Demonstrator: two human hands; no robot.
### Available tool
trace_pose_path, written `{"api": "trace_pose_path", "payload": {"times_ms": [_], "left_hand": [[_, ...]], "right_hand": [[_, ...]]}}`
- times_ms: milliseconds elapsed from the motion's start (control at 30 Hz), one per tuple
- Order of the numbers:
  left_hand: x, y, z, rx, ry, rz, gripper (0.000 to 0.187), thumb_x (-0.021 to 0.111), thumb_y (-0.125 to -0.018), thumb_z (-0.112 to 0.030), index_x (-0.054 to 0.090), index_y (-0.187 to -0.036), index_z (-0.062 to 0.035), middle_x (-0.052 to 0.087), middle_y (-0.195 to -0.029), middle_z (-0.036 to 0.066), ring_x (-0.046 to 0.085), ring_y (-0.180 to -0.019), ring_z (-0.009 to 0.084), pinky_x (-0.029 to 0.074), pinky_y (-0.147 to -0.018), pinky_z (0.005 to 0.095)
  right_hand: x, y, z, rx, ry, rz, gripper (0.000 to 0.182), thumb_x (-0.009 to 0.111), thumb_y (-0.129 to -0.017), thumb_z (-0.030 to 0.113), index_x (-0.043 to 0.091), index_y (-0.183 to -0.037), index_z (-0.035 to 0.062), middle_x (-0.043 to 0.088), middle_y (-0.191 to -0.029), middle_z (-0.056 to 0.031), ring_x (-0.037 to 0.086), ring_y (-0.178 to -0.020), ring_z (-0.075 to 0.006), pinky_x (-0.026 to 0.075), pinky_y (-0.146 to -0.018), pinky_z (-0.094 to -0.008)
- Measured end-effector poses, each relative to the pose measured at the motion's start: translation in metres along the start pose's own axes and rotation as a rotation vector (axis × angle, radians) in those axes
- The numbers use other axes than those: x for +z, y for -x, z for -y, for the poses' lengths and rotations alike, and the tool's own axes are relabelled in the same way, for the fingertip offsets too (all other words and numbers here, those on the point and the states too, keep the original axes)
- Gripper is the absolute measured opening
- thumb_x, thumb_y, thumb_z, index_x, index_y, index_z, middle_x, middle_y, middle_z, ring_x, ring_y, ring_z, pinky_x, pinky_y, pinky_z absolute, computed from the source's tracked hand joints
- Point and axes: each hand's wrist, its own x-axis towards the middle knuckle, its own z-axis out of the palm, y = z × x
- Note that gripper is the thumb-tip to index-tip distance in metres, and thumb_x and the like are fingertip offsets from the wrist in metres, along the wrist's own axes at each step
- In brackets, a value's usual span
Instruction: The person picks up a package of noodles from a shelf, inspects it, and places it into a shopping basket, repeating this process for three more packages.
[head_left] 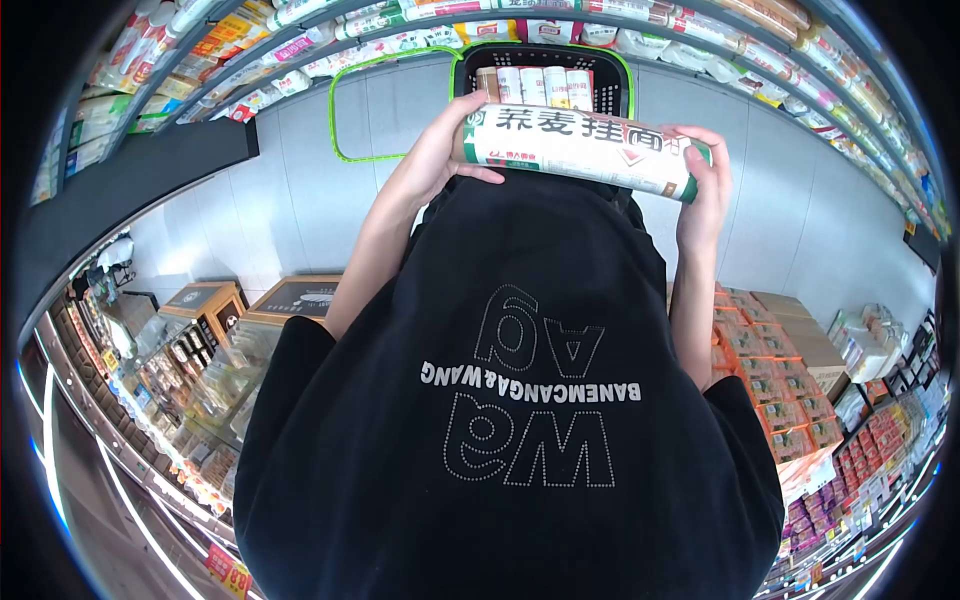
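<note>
A long cylindrical pack of dried noodles [580, 150], with a white wrapper, large dark characters and green bands at its ends, lies across both hands in front of my chest. My left hand [443, 145] is closed round its left end, thumb toward me. My right hand [706, 180] grips the other end, which tilts slightly lower. Just beyond the pack stands a black shopping basket [629, 85] with a green edge. Several upright noodle packs [532, 84] show inside it. The pack in my hands hides the basket's near part.
The green basket handle [333, 115] hangs out to the left over the pale tiled floor [790, 190]. Curved shelves [420, 22] full of packaged goods run along the front. Stacked orange boxes [775, 360] stand behind on the right, and wooden display crates [295, 297] on the left.
</note>
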Motion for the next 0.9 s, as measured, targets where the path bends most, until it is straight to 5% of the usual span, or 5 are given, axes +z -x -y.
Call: {"api": "trace_pose_path", "payload": {"times_ms": [300,567,767,833,900], "left_hand": [[-0.011,-0.006,0.015,0.373,-0.164,-0.079,0.024,0.056,-0.095,-0.025,0.056,-0.106,-0.0038,0.065,-0.088,0.007,0.065,-0.073,0.0128,0.054,-0.049,0.0263],[-0.049,-0.030,0.047,0.330,-0.186,-0.108,0.017,0.058,-0.094,-0.019,0.061,-0.101,-0.0045,0.065,-0.088,0.007,0.064,-0.069,0.0111,0.050,-0.045,0.0239],[-0.099,-0.080,0.094,0.152,-0.219,-0.172,0.045,0.065,-0.087,-0.032,0.055,-0.115,0.0013,0.061,-0.104,0.014,0.058,-0.105,0.0219,0.045,-0.095,0.0357],[-0.115,-0.114,0.113,0.039,-0.099,-0.297,0.042,0.068,-0.084,-0.039,0.062,-0.103,-0.0015,0.064,-0.084,0.007,0.064,-0.071,0.0167,0.053,-0.055,0.0299],[-0.118,-0.144,0.118,-0.009,-0.173,-0.353,0.049,0.067,-0.083,-0.043,0.062,-0.102,0.0014,0.065,-0.084,0.008,0.064,-0.071,0.0160,0.052,-0.055,0.0292]], "right_hand": [[0.013,-0.010,-0.003,0.405,0.114,0.115,0.035,0.051,-0.097,0.033,0.062,-0.110,0.0026,0.064,-0.103,-0.0103,0.057,-0.099,-0.0141,0.042,-0.090,-0.0273],[0.015,-0.012,-0.038,0.603,0.154,0.455,0.042,0.065,-0.089,0.044,0.064,-0.107,0.0066,0.065,-0.094,-0.0056,0.061,-0.081,-0.0088,0.051,-0.055,-0.0248],[0.025,-0.022,-0.086,0.548,0.342,0.617,0.064,0.083,-0.067,0.043,0.060,-0.113,0.0045,0.066,-0.102,-0.0090,0.061,-0.097,-0.0187,0.044,-0.092,-0.0292],[0.035,-0.031,-0.101,0.533,0.488,0.766,0.063,0.084,-0.063,0.041,0.060,-0.108,0.0041,0.066,-0.102,-0.0118,0.061,-0.098,-0.0202,0.045,-0.090,-0.0306],[0.043,-0.035,-0.132,0.509,0.555,0.806,0.062,0.083,-0.062,0.039,0.059,-0.108,0.0053,0.066,-0.097,-0.0129,0.061,-0.096,-0.0215,0.046,-0.088,-0.0319]]}}
